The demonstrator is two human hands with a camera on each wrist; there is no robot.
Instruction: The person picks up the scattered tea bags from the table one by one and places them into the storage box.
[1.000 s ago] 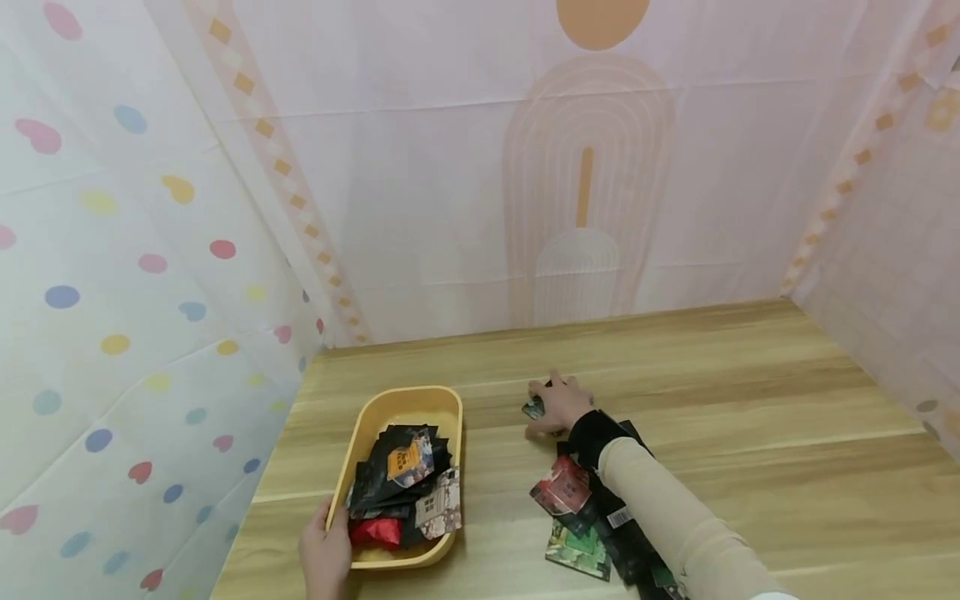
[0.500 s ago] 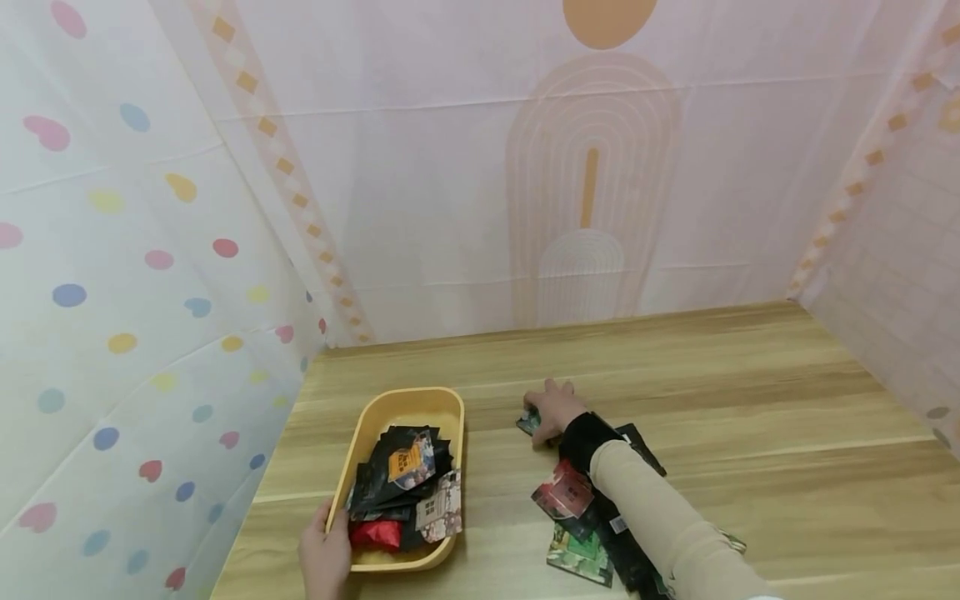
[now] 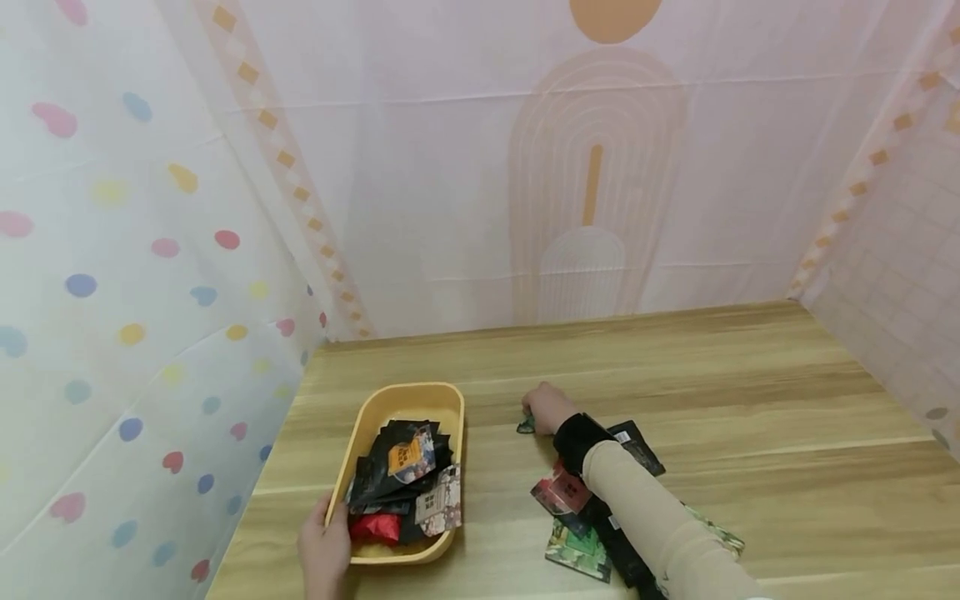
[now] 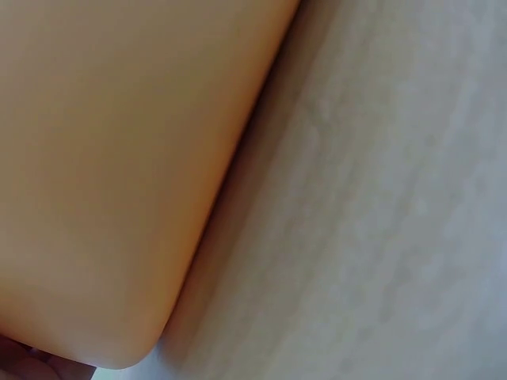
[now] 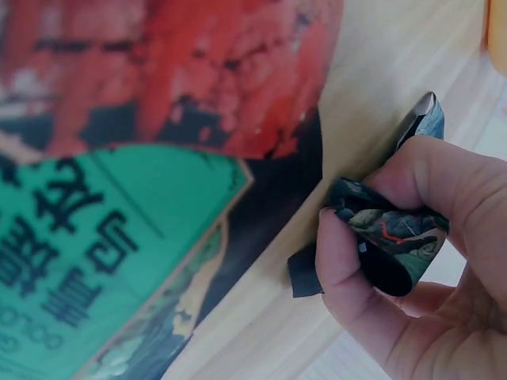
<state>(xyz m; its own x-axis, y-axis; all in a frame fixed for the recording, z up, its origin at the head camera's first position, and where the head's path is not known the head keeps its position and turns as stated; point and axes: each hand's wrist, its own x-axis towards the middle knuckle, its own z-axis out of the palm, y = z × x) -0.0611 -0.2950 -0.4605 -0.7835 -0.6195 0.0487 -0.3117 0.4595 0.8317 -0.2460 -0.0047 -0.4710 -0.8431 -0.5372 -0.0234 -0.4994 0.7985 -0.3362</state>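
My left hand [image 3: 325, 546] grips the near left side of a yellow plastic basin [image 3: 460, 417]. In the left wrist view the basin's outer wall [image 4: 119, 198] fills the left side, with part of the hand at the bottom corner. My right hand [image 3: 550, 408] is right of the basin and pinches a small dark green patterned sachet [image 5: 396, 233], folded and crumpled between thumb and fingers. Beside the right forearm lie a red-and-black sachet [image 3: 562, 492], a green sachet [image 3: 579, 550] and a black one [image 3: 637, 446]. The forearm covers part of this pile.
Inside the basin are several black sachets [image 3: 375, 483], a red one [image 3: 375, 527] and one with a pale flowered label [image 3: 442, 500]. The wooden table [image 3: 750, 400] meets a patterned cloth backdrop [image 3: 420, 208] at its far edge.
My right hand has drawn slightly left and nearer, its fingers closing tighter on the small sachet. More of the black sachet behind the wrist shows. The left hand and basin stay put.
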